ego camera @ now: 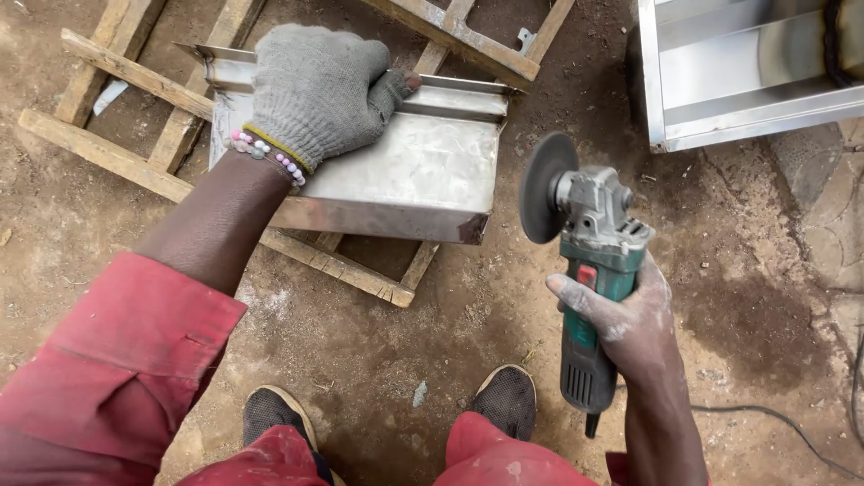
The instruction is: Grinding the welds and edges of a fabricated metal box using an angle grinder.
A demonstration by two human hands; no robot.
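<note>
The gloved left hand (317, 90) clamps the steel tray (396, 180) lying crosswise on a wooden frame (135, 76). The right hand (630, 319) grips a grinder (589, 261), body pointing away, disc (544, 187) facing left.

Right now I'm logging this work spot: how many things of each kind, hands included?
Hands: 2, the gloved left hand and the bare right hand
Angle grinders: 1
Folded steel trays: 1
Steel cabinets: 1
Wooden frames: 1
Shoes: 2
Total: 8
</note>
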